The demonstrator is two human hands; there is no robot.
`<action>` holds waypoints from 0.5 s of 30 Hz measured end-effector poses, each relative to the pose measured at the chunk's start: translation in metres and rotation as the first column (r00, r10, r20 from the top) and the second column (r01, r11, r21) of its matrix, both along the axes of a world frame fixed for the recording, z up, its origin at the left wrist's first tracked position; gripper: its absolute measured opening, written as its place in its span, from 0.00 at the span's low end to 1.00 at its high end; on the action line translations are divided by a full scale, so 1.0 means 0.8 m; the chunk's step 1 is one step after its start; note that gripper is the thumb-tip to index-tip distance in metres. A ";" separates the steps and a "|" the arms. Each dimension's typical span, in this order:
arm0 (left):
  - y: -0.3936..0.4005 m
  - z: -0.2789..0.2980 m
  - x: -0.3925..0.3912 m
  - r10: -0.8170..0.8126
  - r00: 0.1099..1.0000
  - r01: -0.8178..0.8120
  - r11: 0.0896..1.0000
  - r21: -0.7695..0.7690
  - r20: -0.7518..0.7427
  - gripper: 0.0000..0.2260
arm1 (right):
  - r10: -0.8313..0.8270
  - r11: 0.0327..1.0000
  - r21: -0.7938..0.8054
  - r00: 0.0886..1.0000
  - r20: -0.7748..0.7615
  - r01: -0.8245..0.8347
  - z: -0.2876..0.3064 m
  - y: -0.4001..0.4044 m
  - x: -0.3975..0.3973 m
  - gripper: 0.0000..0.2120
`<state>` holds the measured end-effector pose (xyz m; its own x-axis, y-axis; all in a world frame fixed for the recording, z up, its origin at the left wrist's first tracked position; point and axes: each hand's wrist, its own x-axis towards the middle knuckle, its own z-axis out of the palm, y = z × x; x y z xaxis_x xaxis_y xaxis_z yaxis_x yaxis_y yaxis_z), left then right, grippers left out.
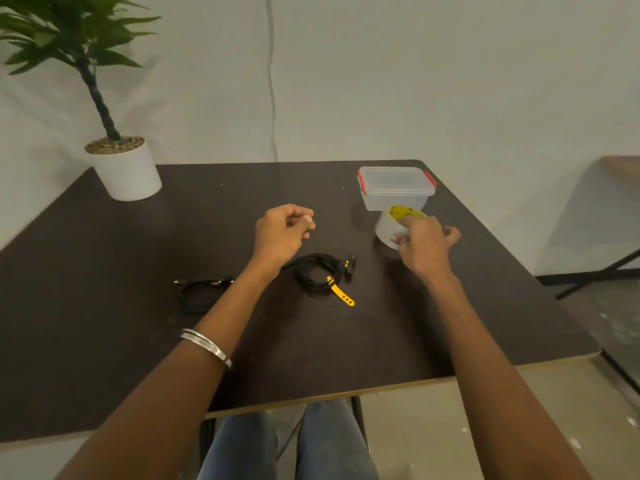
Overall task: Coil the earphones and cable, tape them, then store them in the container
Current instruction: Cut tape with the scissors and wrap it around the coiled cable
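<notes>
Two hands above a dark brown table (104, 306) bearing coiled cables and a tape roll.
The right hand (424, 242) grips the white tape roll with yellow core (391, 226), just before the lidded clear plastic container with red clips (396, 187). The left hand (282, 233) hovers, fingers curled, seemingly pinching a small pale piece. The black coiled earphones with yellow strap (322, 275) and the black coiled cable (199, 292) lie on the table.

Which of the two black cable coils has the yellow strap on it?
The coiled cable nearer the table's middle, between the two arms; its yellow strap sticks out toward the viewer. The left coil has none.
</notes>
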<state>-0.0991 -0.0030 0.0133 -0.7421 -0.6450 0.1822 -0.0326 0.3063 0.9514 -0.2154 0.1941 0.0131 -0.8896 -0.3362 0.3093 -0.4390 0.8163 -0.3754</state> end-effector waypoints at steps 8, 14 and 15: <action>-0.050 0.016 -0.011 -0.092 0.996 0.090 0.983 -0.162 -0.007 0.17 | 0.449 0.874 -0.218 0.893 0.024 -0.434 0.037 -0.087 0.009 0.17; -0.104 0.008 0.016 0.078 0.996 -0.084 0.971 -0.224 -0.034 0.10 | 0.633 0.769 -0.137 0.774 0.029 -0.624 0.044 -0.160 0.027 0.19; -0.113 0.005 0.022 0.105 0.994 -0.110 0.965 -0.238 -0.032 0.08 | 0.658 0.749 -0.135 0.752 0.037 -0.649 0.042 -0.171 0.029 0.19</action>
<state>-0.0813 -0.0938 0.0174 -0.6657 -0.6570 0.3538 -0.0606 0.5202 0.8519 -0.1919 0.0573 0.0469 -0.4868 -0.8135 0.3183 -0.8160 0.2934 -0.4981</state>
